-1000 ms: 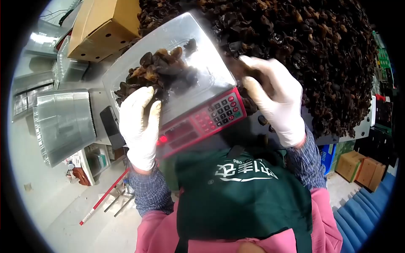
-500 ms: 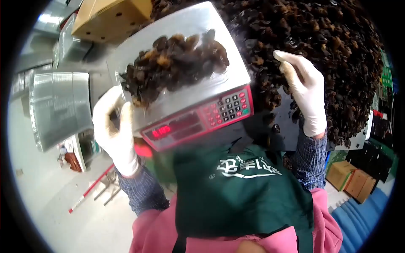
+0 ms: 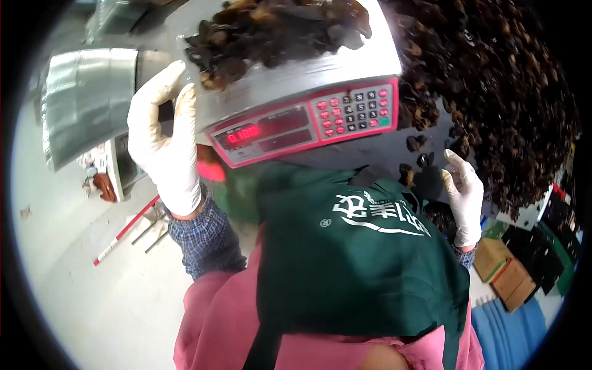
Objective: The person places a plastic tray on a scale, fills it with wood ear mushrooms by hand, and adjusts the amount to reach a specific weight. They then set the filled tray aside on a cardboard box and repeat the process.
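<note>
Pieces of dark brown wood ear mushroom lie piled on the steel pan of a red-trimmed digital scale, whose display glows with red digits. My left hand, in a white glove, is beside the pan's left edge, thumb and fingers apart with a gap between them. Low on the right, my gloved right hand hovers by the near edge of the table, thumb and forefinger parted. A few loose mushroom pieces lie on the grey tabletop between the scale and that hand.
A large heap of wood ear covers the table to the right. Cardboard boxes and blue sheeting are on the floor at lower right. At left stand a silvery panel and a red-and-white pole.
My right hand has drawn back from the heap toward the table's near edge. My left hand stays beside the pan. The view has shifted, so the scale appears higher; its red digits have changed.
</note>
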Demonstrator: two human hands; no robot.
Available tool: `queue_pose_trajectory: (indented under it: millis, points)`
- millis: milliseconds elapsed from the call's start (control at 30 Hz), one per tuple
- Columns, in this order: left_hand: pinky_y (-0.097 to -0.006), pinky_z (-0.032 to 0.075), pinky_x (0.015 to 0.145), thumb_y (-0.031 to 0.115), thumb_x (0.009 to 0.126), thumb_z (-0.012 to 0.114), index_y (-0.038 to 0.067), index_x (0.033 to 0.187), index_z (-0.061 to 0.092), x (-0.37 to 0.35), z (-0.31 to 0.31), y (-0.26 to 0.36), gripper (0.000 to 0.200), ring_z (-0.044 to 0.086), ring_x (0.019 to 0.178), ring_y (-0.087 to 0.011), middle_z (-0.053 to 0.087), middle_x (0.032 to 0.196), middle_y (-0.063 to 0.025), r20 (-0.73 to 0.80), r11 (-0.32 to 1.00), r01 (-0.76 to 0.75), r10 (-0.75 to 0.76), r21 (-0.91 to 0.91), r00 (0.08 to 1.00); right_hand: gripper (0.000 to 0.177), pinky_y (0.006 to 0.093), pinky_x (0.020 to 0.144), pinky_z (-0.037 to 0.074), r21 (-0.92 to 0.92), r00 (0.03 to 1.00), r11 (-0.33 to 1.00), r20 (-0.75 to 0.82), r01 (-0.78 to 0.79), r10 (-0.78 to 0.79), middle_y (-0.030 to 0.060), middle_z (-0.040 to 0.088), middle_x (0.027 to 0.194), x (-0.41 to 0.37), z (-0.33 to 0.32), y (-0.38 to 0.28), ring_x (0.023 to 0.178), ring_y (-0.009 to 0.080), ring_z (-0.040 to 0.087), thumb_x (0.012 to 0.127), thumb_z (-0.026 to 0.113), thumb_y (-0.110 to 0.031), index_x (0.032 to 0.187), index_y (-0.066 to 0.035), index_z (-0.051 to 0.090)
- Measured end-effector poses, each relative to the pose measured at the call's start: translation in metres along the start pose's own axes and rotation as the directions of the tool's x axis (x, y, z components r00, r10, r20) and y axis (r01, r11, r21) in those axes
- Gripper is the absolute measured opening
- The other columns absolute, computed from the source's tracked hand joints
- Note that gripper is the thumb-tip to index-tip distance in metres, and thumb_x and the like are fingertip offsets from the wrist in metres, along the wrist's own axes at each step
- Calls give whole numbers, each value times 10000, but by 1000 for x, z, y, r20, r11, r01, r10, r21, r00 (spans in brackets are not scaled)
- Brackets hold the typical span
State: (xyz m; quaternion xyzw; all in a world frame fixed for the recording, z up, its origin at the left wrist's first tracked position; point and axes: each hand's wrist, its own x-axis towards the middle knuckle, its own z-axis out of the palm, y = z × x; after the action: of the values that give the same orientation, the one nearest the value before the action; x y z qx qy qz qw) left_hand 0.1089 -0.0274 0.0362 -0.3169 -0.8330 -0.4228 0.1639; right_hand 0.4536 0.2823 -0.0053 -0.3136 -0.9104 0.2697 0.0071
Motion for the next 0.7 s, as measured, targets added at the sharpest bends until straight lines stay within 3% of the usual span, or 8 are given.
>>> queue_pose_trajectory:
  millis: [133,233,300,433,500,533,633,700]
  points:
    - [-337,561,962,-102,888,747,-19,1089,746,7,16,23,217,715,1043,-211,763,1104,-135,115,984,-176,172,22,978,351,317,804,594,-1,996,996,21,-91,91,94,732,1076,-17,-2,-5,907,195,741,920,759,-88,1266,-81,696]
    - [-305,576,935,-63,958,699,-26,1145,732,6,20,10,194,720,1029,-194,763,1132,-138,-4,996,61,-61,-61,998,311,323,800,591,6,987,989,61,-147,147,99,737,1075,-22,-8,-11,908,213,751,927,754,-123,1229,-71,700]
    - [-288,577,925,-34,998,666,-22,1175,729,-3,4,-17,188,716,1046,-183,753,1180,-133,-127,942,278,-304,-186,944,334,292,792,584,206,974,952,87,-225,211,99,742,1041,-25,-6,-11,843,162,733,927,737,-71,1258,-44,696]
    - [-227,561,822,36,1010,672,-6,1326,654,1,-14,-32,319,693,919,-109,736,1159,-123,43,898,438,-437,-33,898,344,234,795,550,519,986,839,83,-167,144,44,740,1059,23,-6,-51,892,81,675,947,705,-11,1290,-19,701]
    - [-205,519,677,41,1013,654,-7,1374,608,2,-14,-27,367,630,756,-73,726,1049,-88,169,774,624,-604,-111,779,353,222,767,545,561,996,828,-61,-16,61,35,739,1034,60,0,-79,831,64,659,950,701,-4,1303,-25,700]
    - [-188,420,534,103,1040,634,20,1405,600,-1,-10,-30,375,542,613,-28,725,933,-42,183,827,559,-540,-67,821,340,210,718,534,573,998,819,-41,-10,42,22,746,1014,77,-5,-92,761,43,631,958,690,-5,1297,-27,706]
    - [-168,421,504,142,1043,648,10,1368,616,2,-3,-24,352,559,579,-24,722,845,-25,274,714,687,-640,-132,718,297,210,655,518,674,991,735,-130,68,27,37,750,916,133,3,-130,697,38,613,978,683,-70,1268,-11,717]
    - [-161,412,474,155,1047,647,0,1353,618,6,3,-21,345,571,564,-23,727,841,-28,321,657,743,-681,-130,659,267,236,669,535,625,999,780,-38,29,-6,71,764,889,162,4,-141,701,92,659,988,689,-156,1197,4,736]
